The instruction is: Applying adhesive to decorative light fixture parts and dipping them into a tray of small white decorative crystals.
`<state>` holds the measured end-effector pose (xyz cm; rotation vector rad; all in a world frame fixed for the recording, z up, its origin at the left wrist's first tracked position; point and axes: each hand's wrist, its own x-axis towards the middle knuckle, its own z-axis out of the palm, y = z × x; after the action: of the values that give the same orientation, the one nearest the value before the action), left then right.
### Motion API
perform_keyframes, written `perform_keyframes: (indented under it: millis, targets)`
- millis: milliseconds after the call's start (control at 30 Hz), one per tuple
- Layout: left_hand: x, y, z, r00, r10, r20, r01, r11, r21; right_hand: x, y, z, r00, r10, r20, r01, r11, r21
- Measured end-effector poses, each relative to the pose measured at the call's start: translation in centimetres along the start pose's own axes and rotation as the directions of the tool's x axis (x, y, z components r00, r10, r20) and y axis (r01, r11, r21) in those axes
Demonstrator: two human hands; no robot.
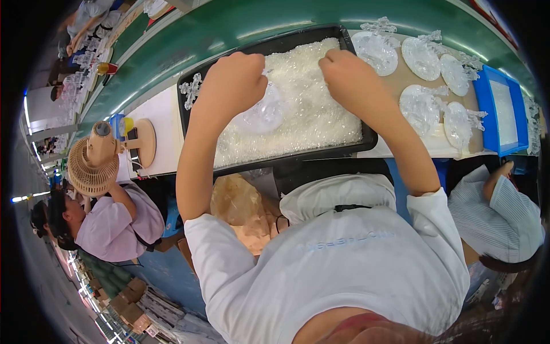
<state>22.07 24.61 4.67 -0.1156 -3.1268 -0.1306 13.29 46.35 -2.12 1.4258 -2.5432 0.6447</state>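
Note:
My left hand (236,79) is closed in a fist above a black tray (185,114) full of glittering clear granules (303,109). Below its fingers, a white translucent disc (260,112) lies on the granules, partly hidden by the hand and wrist. My right hand (349,74) is closed too, fingertips bent down over the tray's far right part. Whatever either hand may pinch is hidden by the fingers. Left of my left forearm, a clear cross-shaped ornament piece (191,90) shows at the tray's edge; whether it joins the disc cannot be seen.
Several clear ornaments with round bases (375,51) stand right of the tray. Beyond them is a blue bin (487,109) with white contents. A beige fan (94,163) stands at the left. Co-workers sit on both sides, and a green strip (298,16) runs behind the table.

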Motion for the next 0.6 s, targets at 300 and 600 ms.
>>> perform_keyframes:
  millis: [300,600]
  targets:
    - [-0.3,-0.9,0.7,0.998,0.062,0.017,-0.059,0.987,-0.149,-0.8,-0.8,-0.1,0.974,-0.218,-0.06,0.223,0.88,0.42]
    - [0.2,-1.5,1.5,0.974,0.227,-0.026,-0.228,0.957,-0.18,-3.0,-1.2,-1.1,0.977,-0.214,-0.005,0.206,0.932,0.298]
